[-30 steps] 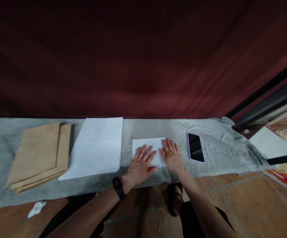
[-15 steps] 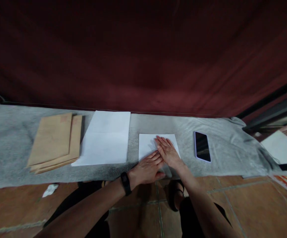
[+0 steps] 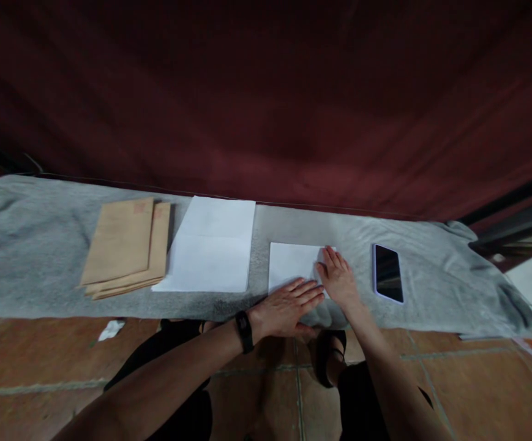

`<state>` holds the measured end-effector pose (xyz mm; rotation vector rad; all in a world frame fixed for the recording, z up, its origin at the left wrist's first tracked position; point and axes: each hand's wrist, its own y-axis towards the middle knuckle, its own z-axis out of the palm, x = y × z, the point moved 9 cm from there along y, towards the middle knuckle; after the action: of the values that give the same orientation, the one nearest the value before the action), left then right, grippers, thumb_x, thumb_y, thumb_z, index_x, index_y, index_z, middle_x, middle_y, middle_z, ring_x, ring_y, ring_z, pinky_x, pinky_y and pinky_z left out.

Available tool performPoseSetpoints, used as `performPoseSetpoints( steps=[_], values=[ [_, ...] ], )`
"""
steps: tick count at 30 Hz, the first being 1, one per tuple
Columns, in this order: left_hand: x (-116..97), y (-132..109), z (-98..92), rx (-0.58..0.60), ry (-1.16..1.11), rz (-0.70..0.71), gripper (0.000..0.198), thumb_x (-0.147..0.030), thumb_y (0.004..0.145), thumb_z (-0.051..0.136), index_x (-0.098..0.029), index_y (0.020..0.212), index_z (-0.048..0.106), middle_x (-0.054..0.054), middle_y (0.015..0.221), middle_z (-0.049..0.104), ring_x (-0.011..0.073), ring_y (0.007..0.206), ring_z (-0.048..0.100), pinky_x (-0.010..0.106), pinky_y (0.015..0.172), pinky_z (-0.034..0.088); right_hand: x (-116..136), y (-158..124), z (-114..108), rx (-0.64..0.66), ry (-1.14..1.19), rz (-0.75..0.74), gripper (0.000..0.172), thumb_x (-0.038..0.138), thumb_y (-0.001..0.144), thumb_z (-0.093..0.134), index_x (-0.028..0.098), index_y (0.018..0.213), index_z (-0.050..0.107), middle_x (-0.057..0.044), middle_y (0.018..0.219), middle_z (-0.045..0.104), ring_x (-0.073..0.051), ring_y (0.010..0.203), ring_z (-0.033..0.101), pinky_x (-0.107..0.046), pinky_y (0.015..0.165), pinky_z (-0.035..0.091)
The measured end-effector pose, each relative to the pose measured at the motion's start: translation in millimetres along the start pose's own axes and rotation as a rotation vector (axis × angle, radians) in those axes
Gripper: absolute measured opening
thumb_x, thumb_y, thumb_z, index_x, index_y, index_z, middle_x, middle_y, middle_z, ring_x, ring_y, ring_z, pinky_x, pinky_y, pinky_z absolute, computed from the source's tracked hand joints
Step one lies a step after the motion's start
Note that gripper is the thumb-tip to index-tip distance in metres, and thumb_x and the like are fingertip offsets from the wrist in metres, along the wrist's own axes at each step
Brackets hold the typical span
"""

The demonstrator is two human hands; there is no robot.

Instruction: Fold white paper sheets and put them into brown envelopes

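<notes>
A white sheet of paper, seemingly folded, lies flat on the grey cloth in front of me. Along its near edge rests my left hand, fingers stretched out flat and pointing right, with a black band on the wrist. My right hand lies on the paper's right edge, its fingers extended away from me. Neither hand grips anything. Part of the paper's near and right edges is hidden under the hands.
Left of the paper is a stack of white sheets, then several brown envelopes. A phone in a light purple case lies to the right. The grey cloth covers the narrow surface; a dark red curtain hangs behind.
My right hand has slid right, from the middle of the paper to its right edge, and parted from the left hand. The view has shifted slightly left.
</notes>
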<state>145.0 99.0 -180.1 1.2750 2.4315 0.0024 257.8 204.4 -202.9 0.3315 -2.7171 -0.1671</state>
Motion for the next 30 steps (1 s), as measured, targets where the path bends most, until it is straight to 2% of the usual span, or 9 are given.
performPoseSetpoints(
  steps=[4, 8, 11, 15, 18, 20, 26, 30],
  values=[
    [0, 0, -0.9, -0.008, 0.017, -0.003, 0.075, -0.058, 0.092, 0.052, -0.015, 0.151, 0.034, 0.012, 0.158, 0.034, 0.0235, 0.149, 0.024, 0.040, 0.123, 0.011, -25, -5, -20, -0.066, -0.068, 0.141, 0.056, 0.037, 0.094, 0.042, 0.009, 0.142, 0.047, -0.021, 0.140, 0.053, -0.034, 0.126, 0.051, -0.049, 0.104, 0.040],
    [-1, 0, -2.0, -0.023, 0.027, -0.011, 0.073, -0.057, 0.093, 0.051, -0.016, 0.150, 0.034, 0.011, 0.158, 0.035, 0.0227, 0.149, 0.025, 0.039, 0.123, 0.012, -47, -8, -29, -0.040, 0.016, 0.296, 0.050, 0.038, 0.091, 0.045, 0.011, 0.132, 0.057, -0.018, 0.114, 0.066, -0.029, 0.100, 0.064, -0.040, 0.088, 0.048],
    [-1, 1, -3.2, -0.028, 0.051, -0.015, 0.073, -0.056, 0.092, 0.053, -0.016, 0.150, 0.034, 0.010, 0.157, 0.036, 0.0224, 0.148, 0.026, 0.039, 0.123, 0.013, -58, -8, -27, 0.009, 0.170, 0.374, 0.043, 0.041, 0.087, 0.050, 0.015, 0.118, 0.065, -0.011, 0.093, 0.070, -0.025, 0.086, 0.066, -0.036, 0.078, 0.048],
    [-1, 1, -2.1, 0.010, 0.106, -0.014, 0.074, -0.057, 0.093, 0.052, -0.016, 0.151, 0.032, 0.010, 0.159, 0.034, 0.0220, 0.149, 0.024, 0.039, 0.123, 0.014, -67, -10, -14, 0.129, 0.537, 0.479, 0.037, 0.048, 0.075, 0.060, 0.016, 0.091, 0.070, -0.003, 0.068, 0.066, -0.020, 0.063, 0.061, -0.030, 0.059, 0.044],
    [-1, 0, -0.6, 0.023, 0.121, -0.017, 0.073, -0.058, 0.094, 0.049, -0.016, 0.151, 0.031, 0.009, 0.160, 0.031, 0.0217, 0.149, 0.023, 0.038, 0.123, 0.012, -57, -15, -6, 0.286, 0.789, 0.485, 0.037, 0.051, 0.066, 0.070, 0.016, 0.078, 0.071, -0.002, 0.067, 0.067, -0.018, 0.059, 0.058, -0.028, 0.055, 0.041],
    [-1, 1, 0.2, 0.012, 0.125, -0.044, 0.072, -0.057, 0.095, 0.046, -0.015, 0.151, 0.031, 0.010, 0.160, 0.030, 0.0219, 0.149, 0.022, 0.039, 0.123, 0.011, -52, -17, -8, 0.318, 0.913, 0.494, 0.038, 0.051, 0.063, 0.075, 0.017, 0.079, 0.072, -0.001, 0.069, 0.069, -0.017, 0.059, 0.058, -0.027, 0.055, 0.041],
    [18, 9, -13.6, -0.138, 0.160, -0.332, 0.074, -0.047, 0.096, 0.048, -0.010, 0.154, 0.022, 0.017, 0.162, 0.020, 0.0273, 0.150, 0.018, 0.047, 0.121, 0.020, -47, -16, -30, 0.136, 1.249, 0.564, 0.031, 0.041, 0.063, 0.083, 0.020, 0.082, 0.071, 0.002, 0.070, 0.069, -0.014, 0.059, 0.059, -0.024, 0.056, 0.044],
    [34, 14, -33.7, -0.278, 0.094, -0.493, 0.070, -0.032, 0.095, 0.050, -0.008, 0.154, 0.021, 0.020, 0.161, 0.023, 0.0299, 0.148, 0.024, 0.046, 0.118, 0.029, -33, -9, -45, 0.032, 1.424, 0.490, 0.027, 0.035, 0.064, 0.083, 0.020, 0.082, 0.069, 0.003, 0.070, 0.068, -0.013, 0.061, 0.060, -0.022, 0.059, 0.046]
  ],
)
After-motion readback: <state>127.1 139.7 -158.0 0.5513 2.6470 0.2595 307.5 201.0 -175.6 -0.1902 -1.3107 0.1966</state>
